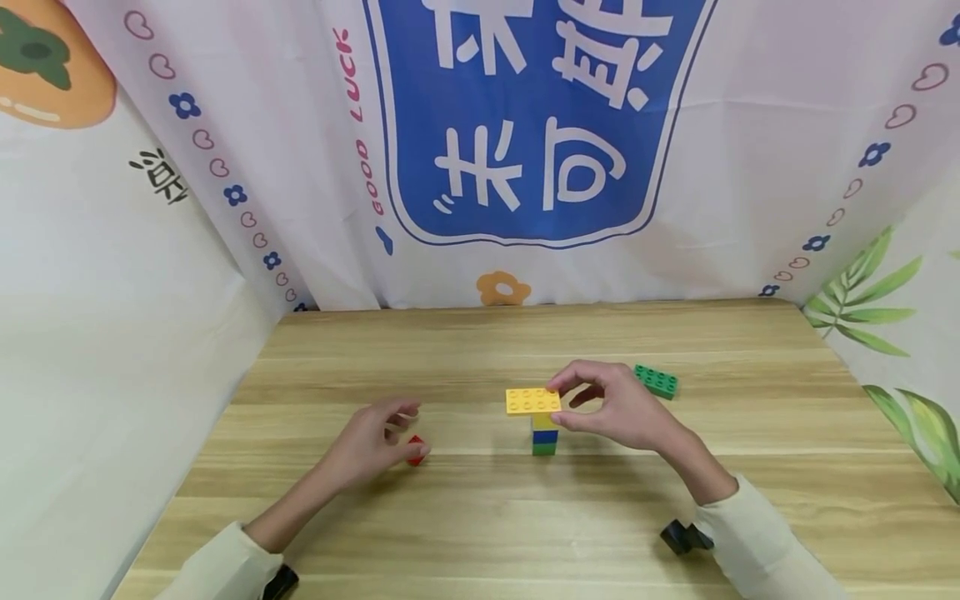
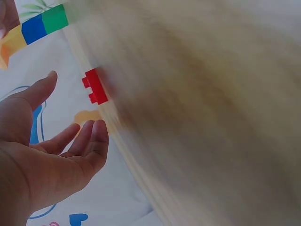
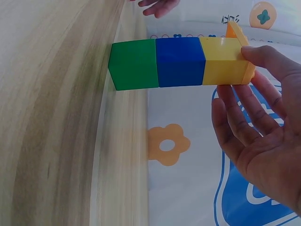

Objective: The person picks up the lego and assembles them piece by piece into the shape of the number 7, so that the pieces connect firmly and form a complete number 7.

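A small tower stands upright on the table, with a green block (image 3: pixel 134 65) at the bottom, a blue block (image 3: pixel 180 62) in the middle and a yellow block (image 3: pixel 221 62) above. Across its top lies a flat yellow plate (image 1: pixel 531 402) with studs, which sticks out to the left. My right hand (image 1: pixel 622 410) pinches this plate at its right end between thumb and fingers. To the left of the tower a small red brick (image 2: pixel 97 87) sits on the table, studs up. Over it hovers my left hand (image 1: pixel 369 443), fingers loosely bent and apart from the brick.
Behind the right hand lies a green studded brick (image 1: pixel 656 382). The wooden table (image 1: pixel 465 525) ends at a printed cloth (image 1: pixel 675 267) at the back, with more cloth on both sides. A black wrist mount (image 1: pixel 678 537) shows by the right sleeve.
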{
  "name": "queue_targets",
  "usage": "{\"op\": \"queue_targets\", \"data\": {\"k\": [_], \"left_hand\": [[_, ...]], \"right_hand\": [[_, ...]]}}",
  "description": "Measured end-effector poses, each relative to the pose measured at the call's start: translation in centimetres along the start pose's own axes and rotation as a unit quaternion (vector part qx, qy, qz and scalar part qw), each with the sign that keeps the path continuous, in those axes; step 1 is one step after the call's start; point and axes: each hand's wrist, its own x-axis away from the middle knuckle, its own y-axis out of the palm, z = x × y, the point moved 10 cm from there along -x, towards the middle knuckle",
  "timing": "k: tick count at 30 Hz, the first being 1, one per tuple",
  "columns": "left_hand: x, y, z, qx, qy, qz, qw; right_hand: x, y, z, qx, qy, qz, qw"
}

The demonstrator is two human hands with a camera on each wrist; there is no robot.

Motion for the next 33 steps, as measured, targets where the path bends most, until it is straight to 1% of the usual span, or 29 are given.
{"op": "queue_targets", "data": {"k": [5,12,15,20,27,33], "left_hand": [[0.5,0.1,-0.9,-0.018,-0.014,-0.006,0.9997],[0.9,0.3,-1.2,-0.040,-0.021,-0.017,0.9988],[0.9,0.4,-1.5,-0.038,-0.035,-0.020,0.9985],[1.0,0.7,-1.9,-0.021,-0.058,-0.026,0.9977],[1.0,1.0,-1.9,-0.015,-0.059,-0.037,0.9975],[0.8,1.2,-1.9,-0.015,-0.067,-0.044,0.9967]], "right_hand": [[0.0,0.1,0.1,-0.002,0.002,-0.004,1.0000],[0.1,0.2,0.2,-0.006,0.005,-0.007,0.9999],[0.0,0.2,0.2,-0.007,0.006,-0.008,0.9999],[0.1,0.1,0.0,-0.008,0.007,-0.007,0.9999],[0.0,0.0,-0.1,-0.001,0.000,-0.005,1.0000],[0.0,0.1,-0.1,-0.004,0.003,-0.005,1.0000]]}}
